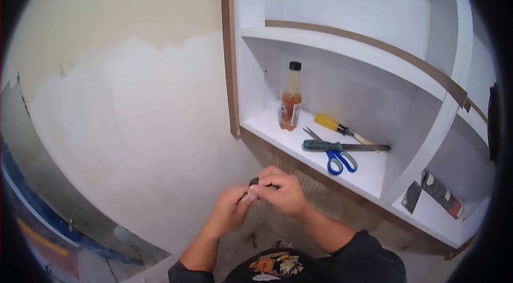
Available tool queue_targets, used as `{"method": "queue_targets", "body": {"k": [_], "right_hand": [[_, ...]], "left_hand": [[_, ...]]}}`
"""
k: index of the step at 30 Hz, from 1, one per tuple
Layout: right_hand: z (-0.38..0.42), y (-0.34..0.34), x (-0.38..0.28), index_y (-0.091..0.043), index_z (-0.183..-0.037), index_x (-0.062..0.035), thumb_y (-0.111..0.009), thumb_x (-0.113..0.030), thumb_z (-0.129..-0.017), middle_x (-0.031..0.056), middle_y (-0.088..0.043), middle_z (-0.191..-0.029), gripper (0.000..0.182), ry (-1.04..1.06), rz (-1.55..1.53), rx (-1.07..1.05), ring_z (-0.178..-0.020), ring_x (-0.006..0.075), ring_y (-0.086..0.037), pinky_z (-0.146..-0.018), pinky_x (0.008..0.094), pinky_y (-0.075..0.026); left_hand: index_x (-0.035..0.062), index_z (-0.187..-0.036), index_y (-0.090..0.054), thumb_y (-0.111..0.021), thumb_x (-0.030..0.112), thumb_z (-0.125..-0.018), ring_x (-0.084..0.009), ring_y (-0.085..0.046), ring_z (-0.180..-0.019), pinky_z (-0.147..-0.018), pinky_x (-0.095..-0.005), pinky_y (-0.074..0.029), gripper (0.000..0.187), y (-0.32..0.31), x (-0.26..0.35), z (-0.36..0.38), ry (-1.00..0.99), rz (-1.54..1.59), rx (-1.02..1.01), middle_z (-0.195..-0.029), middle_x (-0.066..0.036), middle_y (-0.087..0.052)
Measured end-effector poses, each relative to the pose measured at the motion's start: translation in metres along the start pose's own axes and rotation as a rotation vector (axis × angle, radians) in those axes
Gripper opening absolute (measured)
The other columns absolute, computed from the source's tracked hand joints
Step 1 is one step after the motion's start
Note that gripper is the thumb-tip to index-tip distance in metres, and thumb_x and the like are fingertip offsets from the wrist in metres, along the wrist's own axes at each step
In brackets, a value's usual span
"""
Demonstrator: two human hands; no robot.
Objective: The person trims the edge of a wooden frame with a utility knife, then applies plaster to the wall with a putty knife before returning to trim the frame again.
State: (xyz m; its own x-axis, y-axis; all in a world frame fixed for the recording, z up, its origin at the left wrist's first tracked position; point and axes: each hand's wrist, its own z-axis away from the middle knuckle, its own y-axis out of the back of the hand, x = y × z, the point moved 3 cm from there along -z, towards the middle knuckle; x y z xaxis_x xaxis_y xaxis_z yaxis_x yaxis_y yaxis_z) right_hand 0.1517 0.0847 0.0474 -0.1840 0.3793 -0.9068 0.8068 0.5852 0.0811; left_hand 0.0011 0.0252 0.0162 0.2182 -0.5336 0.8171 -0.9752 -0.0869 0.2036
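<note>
Both of my hands meet in front of my chest, below the shelf's front edge. Between their fingertips is a small dark piece (254, 181), mostly covered by the fingers, and I cannot tell its kind. My left hand (231, 209) is closed on it from the left. From the right, my right hand (284, 195) pinches it with thumb and fingers. Nearest on the shelf are blue-handled scissors (335, 161), lying under a green-handled file (320, 146). Behind them rests a yellow-handled tool (328, 122) with a pale tip.
An amber-filled bottle (290, 107) with a black cap stands upright on the white shelf (262, 122). Brown strips edge parts of the cabinet. In the right compartment lie a dark block (442, 195) and a dark flat piece (411, 197). The partly whitened wall (128, 123) rises at left.
</note>
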Motion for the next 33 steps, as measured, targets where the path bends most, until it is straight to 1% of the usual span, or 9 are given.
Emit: {"method": "queue_targets", "body": {"k": [4, 6, 12, 17, 21, 24, 27, 29, 33], "right_hand": [[-0.026, -0.032, 0.011, -0.071, -0.088, 0.0023, -0.072, -0.008, -0.092, 0.0081, -0.062, -0.096, 0.011, -0.004, -0.112, 0.006, -0.081, 0.0123, -0.063, -0.068, 0.0260, -0.052], [-0.031, -0.029, 0.017, -0.071, -0.090, 0.0031, -0.073, -0.009, -0.091, 0.0056, -0.063, -0.093, 0.012, 0.056, 0.054, 0.011, -0.080, 0.0095, -0.059, -0.071, 0.0245, -0.048], [-0.031, -0.021, 0.030, -0.070, -0.092, 0.0036, -0.071, -0.008, -0.093, 0.0047, -0.064, -0.094, 0.012, 0.046, -0.031, 0.034, -0.082, 0.0093, -0.057, -0.073, 0.0246, -0.046], [-0.027, -0.007, 0.019, -0.069, -0.091, 0.0041, -0.066, -0.007, -0.095, 0.0056, -0.064, -0.096, 0.012, 0.170, -0.043, 0.190, -0.085, 0.0100, -0.057, -0.075, 0.0251, -0.047], [-0.018, 0.015, 0.003, -0.068, -0.090, 0.0041, -0.062, -0.004, -0.095, 0.0084, -0.066, -0.097, 0.011, 0.245, -0.014, 0.345, -0.086, 0.0129, -0.060, -0.076, 0.0255, -0.048], [-0.005, 0.029, -0.017, -0.068, -0.090, 0.0037, -0.064, -0.001, -0.091, 0.0117, -0.067, -0.093, 0.006, 0.402, 0.189, 0.253, -0.083, 0.0184, -0.063, -0.075, 0.0276, -0.050], [-0.003, 0.031, -0.044, -0.068, -0.091, 0.0031, -0.068, 0.001, -0.086, 0.0137, -0.066, -0.088, 0.005, 0.584, 0.377, 0.268, -0.080, 0.0229, -0.064, -0.073, 0.0304, -0.052], [-0.007, 0.034, -0.045, -0.068, -0.090, 0.0028, -0.070, 0.002, -0.085, 0.0137, -0.066, -0.088, 0.005, 0.586, 0.391, 0.302, -0.080, 0.0241, -0.064, -0.073, 0.0315, -0.052], [-0.039, 0.027, -0.049, -0.067, -0.086, 0.0024, -0.069, 0.001, -0.086, 0.0126, -0.066, -0.089, 0.002, 0.611, 0.295, 0.346, -0.081, 0.0224, -0.064, -0.074, 0.0300, -0.051]], "left_hand": [[-0.0006, -0.103, -0.066, -0.059, 0.010, -0.099, -0.0139, -0.065, -0.077, -0.072, -0.0288, -0.052, 0.013, 0.046, -0.010, 0.006, 0.079, -0.055, -0.042, -0.084, -0.007, -0.069], [-0.0011, -0.103, -0.066, -0.059, 0.010, -0.100, -0.0124, -0.065, -0.077, -0.072, -0.0279, -0.052, 0.013, 0.050, -0.012, 0.006, 0.118, -0.047, -0.035, -0.084, -0.006, -0.069], [-0.0018, -0.103, -0.065, -0.057, 0.011, -0.101, -0.0113, -0.066, -0.076, -0.072, -0.0263, -0.053, 0.015, 0.047, -0.012, 0.004, 0.198, -0.022, -0.039, -0.084, -0.005, -0.069], [-0.0022, -0.100, -0.064, -0.054, 0.011, -0.103, -0.0124, -0.066, -0.078, -0.074, -0.0281, -0.053, 0.017, 0.048, -0.005, -0.006, 0.259, -0.065, -0.098, -0.083, -0.005, -0.069], [-0.0035, -0.102, -0.063, -0.051, 0.012, -0.104, -0.0132, -0.065, -0.079, -0.074, -0.0296, -0.053, 0.020, 0.074, 0.015, -0.029, 0.119, -0.211, -0.026, -0.084, -0.007, -0.067], [-0.0032, -0.110, -0.062, -0.052, 0.012, -0.102, -0.0105, -0.059, -0.070, -0.067, -0.0269, -0.050, 0.020, 0.108, 0.052, -0.075, -0.073, -0.339, 0.091, -0.076, -0.004, -0.060], [-0.0020, -0.111, -0.061, -0.054, 0.017, -0.102, -0.0083, -0.052, -0.064, -0.060, -0.0240, -0.044, 0.022, 0.132, 0.110, -0.146, -0.202, -0.502, 0.261, -0.075, -0.001, -0.057], [-0.0010, -0.106, -0.062, -0.055, 0.021, -0.101, -0.0102, -0.050, -0.066, -0.062, -0.0267, -0.043, 0.023, 0.143, 0.151, -0.205, -0.434, -0.663, 0.351, -0.075, -0.002, -0.056], [-0.0027, -0.100, -0.064, -0.058, 0.024, -0.099, -0.0120, -0.052, -0.068, -0.064, -0.0292, -0.044, 0.028, 0.166, 0.220, -0.318, -0.563, -0.742, 0.501, -0.076, -0.003, -0.059]]}}
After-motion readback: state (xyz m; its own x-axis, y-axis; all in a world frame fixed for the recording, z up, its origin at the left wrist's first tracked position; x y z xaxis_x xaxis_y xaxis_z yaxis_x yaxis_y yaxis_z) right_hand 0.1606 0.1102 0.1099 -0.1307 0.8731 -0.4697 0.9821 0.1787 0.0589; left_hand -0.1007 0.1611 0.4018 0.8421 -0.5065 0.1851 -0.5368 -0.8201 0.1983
